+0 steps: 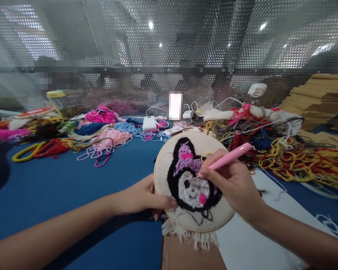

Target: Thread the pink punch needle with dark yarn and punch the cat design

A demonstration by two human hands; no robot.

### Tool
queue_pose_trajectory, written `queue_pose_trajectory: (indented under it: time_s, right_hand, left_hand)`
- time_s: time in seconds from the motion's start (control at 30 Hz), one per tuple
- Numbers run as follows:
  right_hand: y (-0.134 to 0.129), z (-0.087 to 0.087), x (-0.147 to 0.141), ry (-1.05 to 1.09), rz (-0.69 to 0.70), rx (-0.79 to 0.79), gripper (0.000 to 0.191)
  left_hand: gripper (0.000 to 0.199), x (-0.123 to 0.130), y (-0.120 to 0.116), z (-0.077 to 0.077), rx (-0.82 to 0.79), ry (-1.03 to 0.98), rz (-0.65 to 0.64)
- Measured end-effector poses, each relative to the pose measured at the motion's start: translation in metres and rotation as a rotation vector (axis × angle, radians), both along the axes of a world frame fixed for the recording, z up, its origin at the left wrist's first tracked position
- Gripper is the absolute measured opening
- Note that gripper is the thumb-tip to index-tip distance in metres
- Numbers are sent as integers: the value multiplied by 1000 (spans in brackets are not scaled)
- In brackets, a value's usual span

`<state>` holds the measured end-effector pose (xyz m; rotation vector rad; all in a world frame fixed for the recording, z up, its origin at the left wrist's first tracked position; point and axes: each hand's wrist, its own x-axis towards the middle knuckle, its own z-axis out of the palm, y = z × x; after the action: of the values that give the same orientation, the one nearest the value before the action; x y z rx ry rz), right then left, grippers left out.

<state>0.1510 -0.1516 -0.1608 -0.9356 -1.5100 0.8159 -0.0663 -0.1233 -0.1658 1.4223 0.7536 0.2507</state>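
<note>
My left hand [150,197] grips the lower left rim of a round embroidery hoop [162,165], its thumb on the cloth and its other fingers hidden behind. Stretched in the hoop is cream cloth with a tufted figure [183,193] in black, purple, white and pink. Drawn lines show on the cloth below it, and a frayed fringe hangs under the rim. Pinched in my right hand [232,182] is a punch needle with a pink handle [228,157]. Its thin metal shaft points down-left, and the tip is at a small black patch on the white face.
Tangled yarn [284,157] heaps up on the right, and more yarn [107,138] lies at the back left. Red-handled scissors [49,148] are beside a yellow loop. White paper [259,225] lies on the blue table [87,183]. Cardboard [321,97] is stacked behind, near a perforated metal screen [157,48].
</note>
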Motion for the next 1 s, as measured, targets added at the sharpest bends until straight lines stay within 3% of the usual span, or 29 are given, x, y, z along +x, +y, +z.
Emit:
queue_pose_trajectory:
  time_s: [0.47,0.63,0.77,1.0]
  right_hand:
    - [0,7,6,54,-1,12,17]
    - [-2,3,8,41,64,29,18]
    - [-7,1,8,-82,147,104,15]
    - [-14,1,13,-288,237,352,6]
  left_hand:
    - [27,0,0,0,17,4,13]
    - [22,1,-1,2,-9,-42,69]
    - [20,2,-2,4,-49,-91,114]
    - [36,2,-3,5,-140,-183,114]
